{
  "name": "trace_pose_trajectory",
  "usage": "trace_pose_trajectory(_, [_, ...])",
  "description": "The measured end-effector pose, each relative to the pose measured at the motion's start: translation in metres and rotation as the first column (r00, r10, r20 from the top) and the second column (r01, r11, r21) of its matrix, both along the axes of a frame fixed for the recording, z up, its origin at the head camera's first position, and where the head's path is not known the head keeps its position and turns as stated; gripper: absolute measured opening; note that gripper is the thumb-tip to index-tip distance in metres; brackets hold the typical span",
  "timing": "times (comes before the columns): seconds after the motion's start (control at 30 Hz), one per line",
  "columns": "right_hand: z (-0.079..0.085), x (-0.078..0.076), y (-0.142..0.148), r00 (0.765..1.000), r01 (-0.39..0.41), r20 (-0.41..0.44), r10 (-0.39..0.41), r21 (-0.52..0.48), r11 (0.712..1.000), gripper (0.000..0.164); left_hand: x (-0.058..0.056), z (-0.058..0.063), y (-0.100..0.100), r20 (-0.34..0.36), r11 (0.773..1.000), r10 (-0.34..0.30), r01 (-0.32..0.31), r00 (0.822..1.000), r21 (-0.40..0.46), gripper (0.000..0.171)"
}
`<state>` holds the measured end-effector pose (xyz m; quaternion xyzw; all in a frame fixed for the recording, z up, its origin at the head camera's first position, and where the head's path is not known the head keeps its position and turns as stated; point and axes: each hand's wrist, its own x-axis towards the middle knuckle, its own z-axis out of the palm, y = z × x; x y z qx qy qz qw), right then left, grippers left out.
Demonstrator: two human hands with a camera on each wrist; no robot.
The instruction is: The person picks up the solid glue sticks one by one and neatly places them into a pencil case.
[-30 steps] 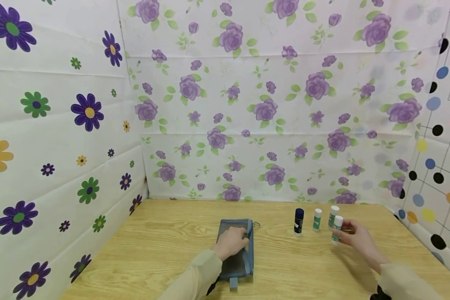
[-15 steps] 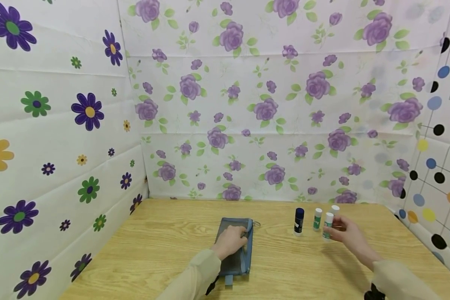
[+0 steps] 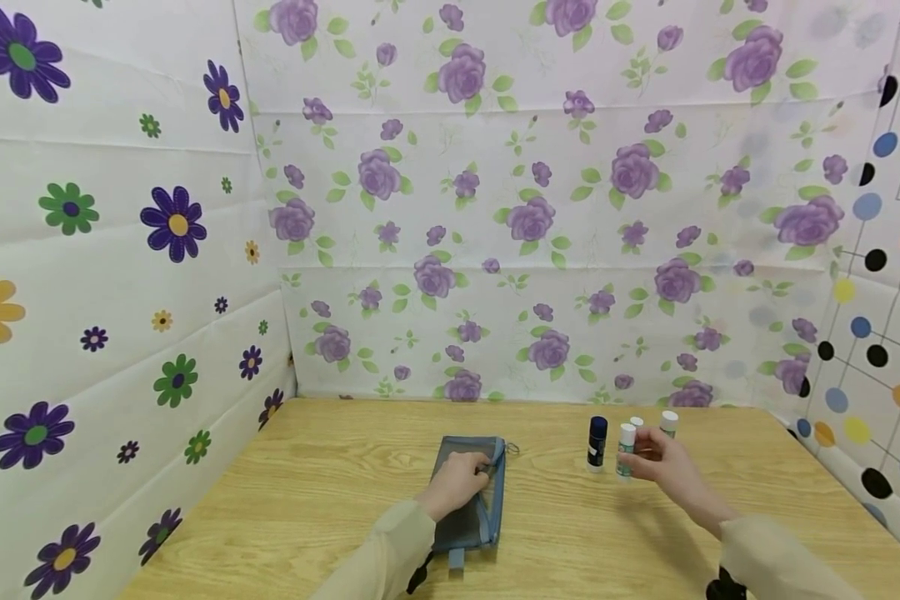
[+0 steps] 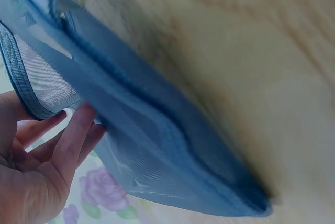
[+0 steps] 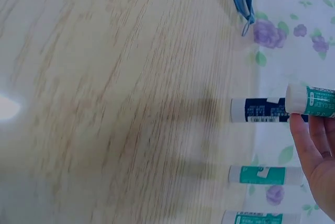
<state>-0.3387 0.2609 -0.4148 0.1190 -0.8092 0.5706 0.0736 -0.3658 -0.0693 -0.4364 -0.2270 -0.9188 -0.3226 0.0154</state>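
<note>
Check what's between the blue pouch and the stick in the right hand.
Head view: the dark-blue-capped stick stands between the pouch and the white-capped stick in the right hand; otherwise just tabletop.

Left hand (image 3: 453, 485) on blue-gray pouch (image 3: 462, 530), wood table (image 3: 330, 475). Right hand (image 3: 671, 468) holds green stick (image 3: 626, 454) upright, just right of navy stick (image 3: 597, 443). Two white-capped sticks (image 3: 669, 420) behind, partly hidden. Floral cloth (image 3: 487, 292) at back.

In the right wrist view, at three o'clock: a barcode (image 5: 263, 119) on the navy tube (image 5: 259, 109), illegible print on the held green tube (image 5: 315, 100).
</note>
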Motion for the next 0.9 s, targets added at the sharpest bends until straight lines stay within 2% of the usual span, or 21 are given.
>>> trace_pose_trajectory(0.5, [0.009, -0.002, -0.025, 0.999, -0.04, -0.022, 0.04, -0.005, 0.999, 0.042, -0.001, -0.001, -0.002, -0.053, 1.0, -0.003, 0.003, 0.999, -0.004, 0.028])
trace_pose_trajectory(0.9, [0.006, -0.005, -0.035, 0.999, -0.052, -0.016, 0.052, -0.045, 0.998, 0.037, 0.0, 0.0, -0.005, -0.058, 1.0, -0.012, 0.013, 0.998, 0.025, 0.028])
